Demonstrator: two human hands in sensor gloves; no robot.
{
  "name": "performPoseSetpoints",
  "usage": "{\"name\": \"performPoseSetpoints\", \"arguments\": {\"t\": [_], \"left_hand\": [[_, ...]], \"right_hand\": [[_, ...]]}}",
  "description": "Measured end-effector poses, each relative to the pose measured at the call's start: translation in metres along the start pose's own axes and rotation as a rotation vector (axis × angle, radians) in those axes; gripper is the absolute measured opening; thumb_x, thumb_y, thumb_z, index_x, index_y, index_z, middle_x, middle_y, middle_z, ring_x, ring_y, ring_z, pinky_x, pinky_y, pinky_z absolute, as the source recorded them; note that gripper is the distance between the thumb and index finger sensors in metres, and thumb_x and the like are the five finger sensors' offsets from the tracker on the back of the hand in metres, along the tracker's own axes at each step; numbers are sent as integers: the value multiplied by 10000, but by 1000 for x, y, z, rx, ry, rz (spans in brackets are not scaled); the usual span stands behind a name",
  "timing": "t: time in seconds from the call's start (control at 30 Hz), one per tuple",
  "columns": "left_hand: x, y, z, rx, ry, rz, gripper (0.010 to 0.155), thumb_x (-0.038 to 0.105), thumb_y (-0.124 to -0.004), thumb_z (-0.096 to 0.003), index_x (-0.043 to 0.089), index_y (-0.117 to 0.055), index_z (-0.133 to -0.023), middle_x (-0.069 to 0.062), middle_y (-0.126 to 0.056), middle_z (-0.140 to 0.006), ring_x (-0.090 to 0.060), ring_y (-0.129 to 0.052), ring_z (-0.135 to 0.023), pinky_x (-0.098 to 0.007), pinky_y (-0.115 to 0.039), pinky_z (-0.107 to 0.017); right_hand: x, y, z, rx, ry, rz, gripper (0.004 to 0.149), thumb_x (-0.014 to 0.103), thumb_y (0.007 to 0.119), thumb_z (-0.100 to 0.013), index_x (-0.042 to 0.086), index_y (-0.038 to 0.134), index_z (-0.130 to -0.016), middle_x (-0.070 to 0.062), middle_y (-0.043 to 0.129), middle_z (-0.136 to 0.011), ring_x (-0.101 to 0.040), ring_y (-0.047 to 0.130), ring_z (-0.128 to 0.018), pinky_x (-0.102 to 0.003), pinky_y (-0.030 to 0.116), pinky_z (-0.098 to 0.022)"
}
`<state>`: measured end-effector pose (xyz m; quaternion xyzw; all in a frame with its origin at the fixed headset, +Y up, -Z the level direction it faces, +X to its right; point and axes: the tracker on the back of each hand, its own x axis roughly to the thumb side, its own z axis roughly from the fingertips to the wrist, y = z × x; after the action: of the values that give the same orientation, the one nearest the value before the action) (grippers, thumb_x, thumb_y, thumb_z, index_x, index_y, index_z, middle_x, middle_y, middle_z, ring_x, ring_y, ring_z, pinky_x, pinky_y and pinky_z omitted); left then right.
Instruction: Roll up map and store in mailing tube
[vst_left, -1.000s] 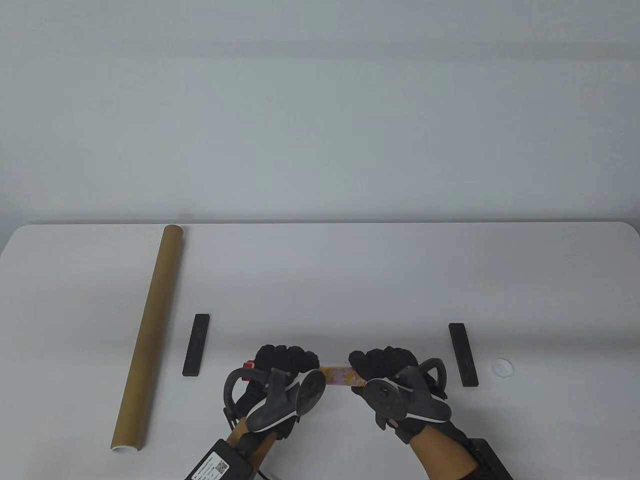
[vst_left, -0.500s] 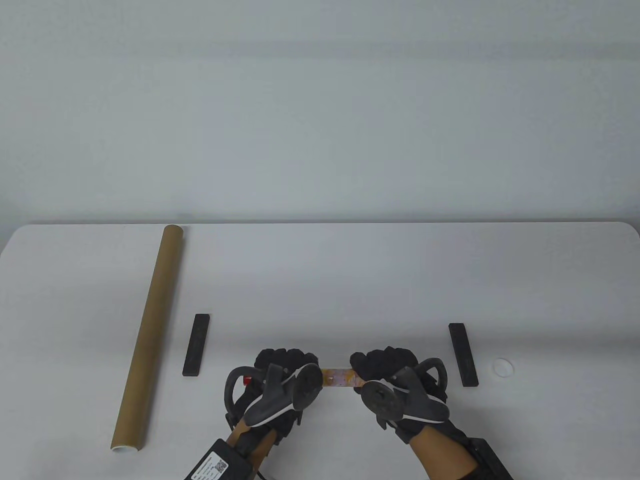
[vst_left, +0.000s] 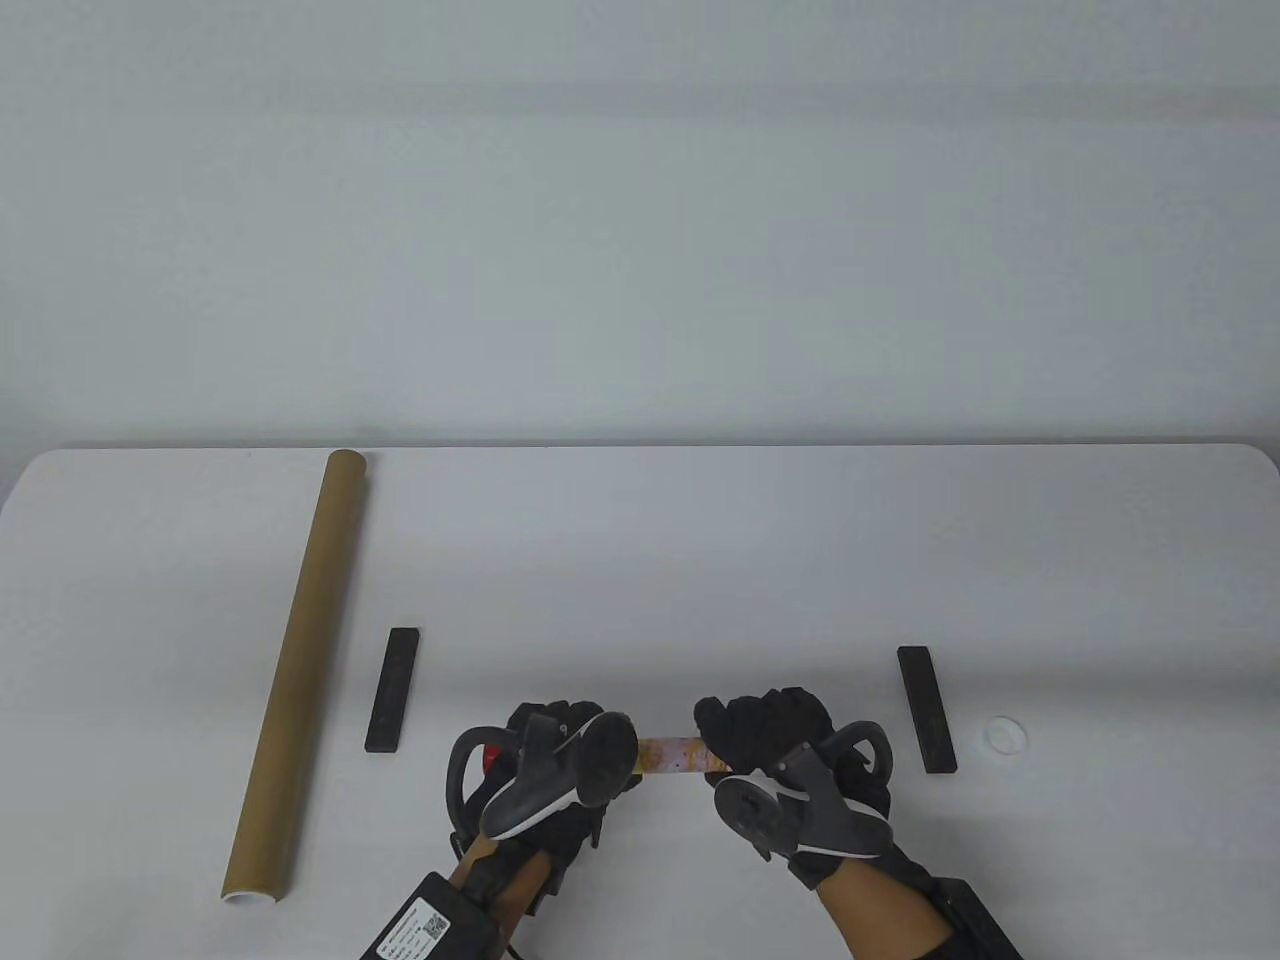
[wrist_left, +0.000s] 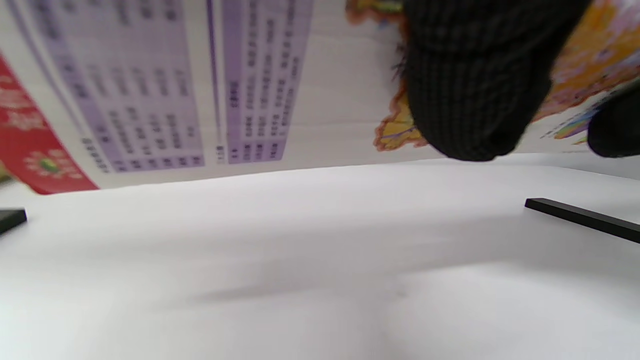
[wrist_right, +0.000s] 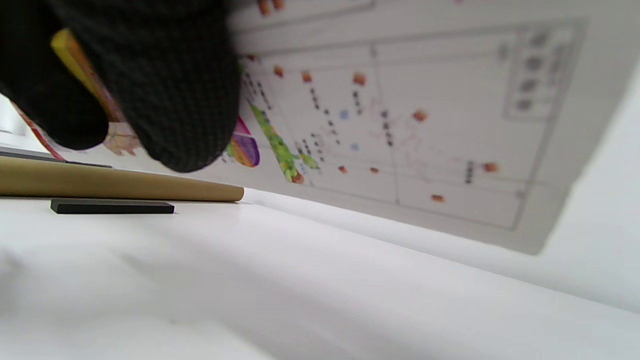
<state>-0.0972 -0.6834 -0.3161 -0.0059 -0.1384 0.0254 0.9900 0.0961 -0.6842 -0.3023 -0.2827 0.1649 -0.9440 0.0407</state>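
The rolled map (vst_left: 672, 755) lies crosswise near the table's front edge, held at both ends just above the table. My left hand (vst_left: 560, 740) grips its left part; a red end of the map (vst_left: 490, 757) shows beside it. My right hand (vst_left: 765, 728) grips its right part. In the left wrist view the map's printed surface (wrist_left: 250, 85) fills the top, with a gloved fingertip (wrist_left: 475, 100) on it. In the right wrist view the map (wrist_right: 400, 125) hangs above the table with my fingers (wrist_right: 165, 100) on it. The brown mailing tube (vst_left: 295, 670) lies at the left, its open end toward me.
Two black bars lie on the table, one left (vst_left: 392, 690) of my hands and one right (vst_left: 926, 708). A small white round cap (vst_left: 1004, 735) lies at the far right. The tube (wrist_right: 120, 184) and the left bar (wrist_right: 112, 206) also show in the right wrist view.
Both hands have turned slightly on the roll; the left tracker tilted further over the map. The roll stays in the same spot.
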Motion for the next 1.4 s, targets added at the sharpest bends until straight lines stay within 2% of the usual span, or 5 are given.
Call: {"name": "performPoseSetpoints", "arguments": {"t": [0.4, 0.8, 0.93, 1.17, 1.4], "left_hand": [[16, 4, 11, 240, -24, -209, 544, 629, -960, -300, 421, -865, -794, 106, -967, -678, -136, -1030, -621, -381, -772, -669], [7, 1, 2, 6, 14, 0, 472, 624, -957, -320, 409, -890, -734, 88, -970, -611, -144, -1029, -541, -377, -786, -643], [8, -1, 2, 13, -1, -9, 488, 626, -961, -315, 408, -887, -745, 88, -971, -619, -144, -1029, -551, -376, -783, -648], [21, 4, 12, 236, -34, -234, 560, 643, -961, -292, 422, -867, -797, 103, -969, -682, -141, -1032, -620, -383, -774, -669], [17, 3, 7, 144, -17, -161, 484, 639, -960, -300, 425, -887, -727, 101, -970, -603, -133, -1029, -533, -372, -786, -646]], "right_hand": [[-14, 5, -2, 80, 46, -190, 548, 403, 979, -424, 105, 889, -875, -66, 951, -653, -302, 1003, -500, -561, 792, -493], [1, -2, 0, 8, 19, 69, 627, 428, 971, -426, 110, 828, -947, -83, 910, -760, -350, 967, -632, -622, 709, -576], [-2, -1, -1, 39, 22, 21, 575, 421, 982, -417, 106, 875, -887, -58, 943, -665, -307, 995, -524, -591, 755, -536], [-14, 7, -4, 154, 60, -210, 553, 404, 983, -423, 90, 888, -868, -66, 951, -637, -302, 1003, -482, -587, 775, -500], [-10, 6, -2, 100, 44, -129, 599, 418, 978, -424, 88, 859, -910, -80, 933, -698, -328, 989, -556, -606, 737, -540]]}}
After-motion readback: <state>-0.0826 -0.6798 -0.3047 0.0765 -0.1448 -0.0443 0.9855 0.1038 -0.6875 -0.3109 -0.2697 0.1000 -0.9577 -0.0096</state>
